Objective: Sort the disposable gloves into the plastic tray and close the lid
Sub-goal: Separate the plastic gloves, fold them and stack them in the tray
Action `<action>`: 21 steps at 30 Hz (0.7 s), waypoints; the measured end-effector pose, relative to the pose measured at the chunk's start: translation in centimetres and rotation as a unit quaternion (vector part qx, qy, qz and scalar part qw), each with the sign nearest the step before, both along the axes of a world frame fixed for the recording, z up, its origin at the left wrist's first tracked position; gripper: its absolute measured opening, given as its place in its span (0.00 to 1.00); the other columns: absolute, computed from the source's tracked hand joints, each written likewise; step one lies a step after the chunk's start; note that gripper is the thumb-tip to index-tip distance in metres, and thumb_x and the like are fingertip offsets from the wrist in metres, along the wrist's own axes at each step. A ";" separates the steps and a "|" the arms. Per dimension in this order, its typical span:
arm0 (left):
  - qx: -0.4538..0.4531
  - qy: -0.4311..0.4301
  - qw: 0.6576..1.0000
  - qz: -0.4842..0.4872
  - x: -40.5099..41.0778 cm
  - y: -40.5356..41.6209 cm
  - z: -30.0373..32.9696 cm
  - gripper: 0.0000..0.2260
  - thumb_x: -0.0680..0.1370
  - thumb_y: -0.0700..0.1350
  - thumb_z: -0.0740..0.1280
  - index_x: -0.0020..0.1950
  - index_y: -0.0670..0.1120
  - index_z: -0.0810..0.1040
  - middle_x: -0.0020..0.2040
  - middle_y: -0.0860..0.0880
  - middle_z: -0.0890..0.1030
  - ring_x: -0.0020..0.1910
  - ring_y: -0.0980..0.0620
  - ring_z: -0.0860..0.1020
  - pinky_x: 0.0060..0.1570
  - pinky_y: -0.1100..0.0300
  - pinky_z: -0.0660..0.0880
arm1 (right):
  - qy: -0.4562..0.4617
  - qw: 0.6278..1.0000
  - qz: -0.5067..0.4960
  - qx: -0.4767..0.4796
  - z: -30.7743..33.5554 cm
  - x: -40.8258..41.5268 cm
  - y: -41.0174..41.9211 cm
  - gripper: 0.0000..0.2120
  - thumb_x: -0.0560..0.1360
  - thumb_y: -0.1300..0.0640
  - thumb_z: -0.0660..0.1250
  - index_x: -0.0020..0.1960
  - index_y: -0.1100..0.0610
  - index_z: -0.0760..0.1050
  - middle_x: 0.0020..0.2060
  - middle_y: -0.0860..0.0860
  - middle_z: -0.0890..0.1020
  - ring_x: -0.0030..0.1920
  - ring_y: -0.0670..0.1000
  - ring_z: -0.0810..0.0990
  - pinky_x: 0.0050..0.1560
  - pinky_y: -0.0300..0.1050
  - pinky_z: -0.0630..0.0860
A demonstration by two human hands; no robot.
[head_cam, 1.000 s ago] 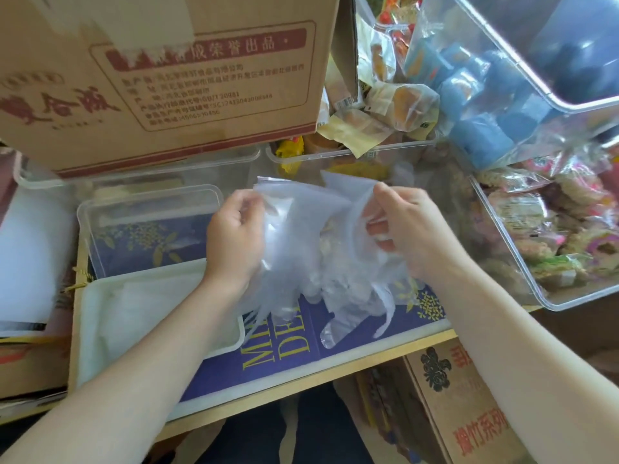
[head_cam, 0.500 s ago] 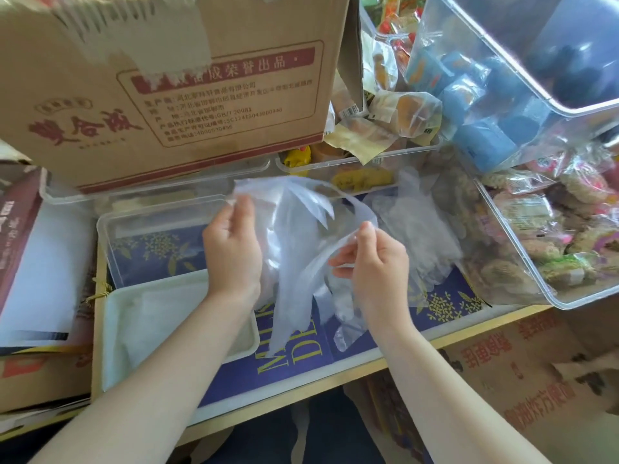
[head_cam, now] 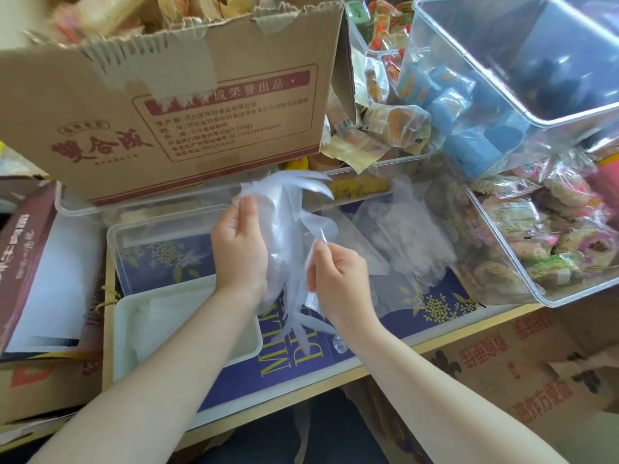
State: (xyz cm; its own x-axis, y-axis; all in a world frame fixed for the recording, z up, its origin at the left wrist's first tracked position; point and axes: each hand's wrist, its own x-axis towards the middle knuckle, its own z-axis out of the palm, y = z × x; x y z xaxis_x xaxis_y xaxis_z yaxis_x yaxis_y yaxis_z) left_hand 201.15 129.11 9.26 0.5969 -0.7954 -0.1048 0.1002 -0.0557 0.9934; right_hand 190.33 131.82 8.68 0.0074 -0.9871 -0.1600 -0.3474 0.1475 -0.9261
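Note:
A bunch of thin clear disposable gloves point(head_cam: 288, 236) hangs upright between my hands above a blue printed board. My left hand point(head_cam: 239, 249) grips the bunch from its left side. My right hand point(head_cam: 335, 272) pinches a glove edge at the bunch's right, between thumb and forefinger. More loose clear gloves point(head_cam: 402, 236) lie in a heap to the right on the board. The clear plastic tray point(head_cam: 160, 226) sits left of my hands. In front of it lies a white lid point(head_cam: 187, 316), partly under my left forearm.
A large cardboard box point(head_cam: 174, 105) stands behind the tray. Clear bins of wrapped snacks point(head_cam: 536, 249) and blue packets point(head_cam: 469, 105) crowd the right side. A dark red box point(head_cam: 23, 262) lies at the left. Cardboard boxes point(head_cam: 502, 373) sit below the board's front edge.
The bunch has been gathered into a tighter upright bundle. My right hand moved left and down and now pinches one glove edge. The heap at the right has come into view.

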 end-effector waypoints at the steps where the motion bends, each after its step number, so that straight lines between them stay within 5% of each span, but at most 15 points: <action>1: -0.013 0.012 1.000 0.010 0.3 -0.4 0.7 0.12 0.82 0.44 0.58 0.40 0.50 0.75 0.36 0.58 0.73 0.31 0.70 0.69 0.39 0.78 0.67 | 0.012 1.000 0.005 -0.005 -0.3 -0.5 0.2 0.23 0.77 0.52 0.54 0.29 0.67 0.63 0.24 0.56 0.67 0.26 0.50 0.63 0.32 0.45 0.62; 6: -0.068 -0.017 0.997 0.014 1.7 -1.9 2.8 0.17 0.82 0.43 0.57 0.32 0.48 0.63 0.31 0.55 0.59 0.27 0.61 0.59 0.31 0.69 0.60 | 0.091 0.989 0.111 -0.031 -0.2 -1.1 0.5 0.22 0.78 0.54 0.55 0.27 0.60 0.58 0.22 0.52 0.61 0.25 0.49 0.59 0.30 0.47 0.57; 10: -0.074 -0.113 0.988 -0.069 1.8 -1.1 2.6 0.15 0.81 0.42 0.58 0.37 0.55 0.73 0.27 0.61 0.72 0.29 0.65 0.66 0.35 0.69 0.64 | 0.075 0.990 0.091 -0.075 1.1 0.1 -0.8 0.22 0.75 0.50 0.53 0.30 0.66 0.63 0.25 0.63 0.69 0.26 0.50 0.63 0.28 0.52 0.63; 15: -0.059 -0.199 0.966 -0.156 1.7 1.1 1.3 0.10 0.81 0.43 0.59 0.49 0.54 0.78 0.34 0.67 0.78 0.36 0.70 0.73 0.40 0.74 0.67 | -0.061 0.993 -0.060 -0.084 3.4 0.0 -3.2 0.22 0.79 0.60 0.55 0.27 0.63 0.68 0.23 0.53 0.73 0.25 0.48 0.70 0.32 0.43 0.68; 18: -0.037 -0.182 0.970 -0.157 1.7 1.6 0.6 0.10 0.81 0.43 0.59 0.46 0.53 0.79 0.33 0.67 0.78 0.35 0.67 0.73 0.39 0.74 0.67 | -0.189 0.968 -0.148 -0.068 3.4 -0.8 -4.0 0.24 0.80 0.61 0.54 0.25 0.56 0.71 0.24 0.51 0.76 0.26 0.49 0.73 0.33 0.42 0.72; 21: -0.030 -0.125 0.977 -0.172 1.0 1.9 0.3 0.10 0.81 0.43 0.59 0.46 0.52 0.80 0.36 0.66 0.80 0.38 0.68 0.75 0.42 0.72 0.69 | -0.177 0.977 -0.106 -0.052 2.2 -0.5 -3.0 0.24 0.79 0.60 0.54 0.25 0.57 0.73 0.25 0.54 0.77 0.27 0.50 0.75 0.32 0.39 0.73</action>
State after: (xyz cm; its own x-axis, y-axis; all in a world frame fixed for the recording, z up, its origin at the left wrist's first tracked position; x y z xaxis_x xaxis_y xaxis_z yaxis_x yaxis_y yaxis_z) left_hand 202.13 131.05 9.54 0.2946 -0.9536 0.0625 -0.1603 0.0152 0.9869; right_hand 189.84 128.81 10.88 -0.1617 -0.9833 -0.0833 0.0253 0.0803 -0.9965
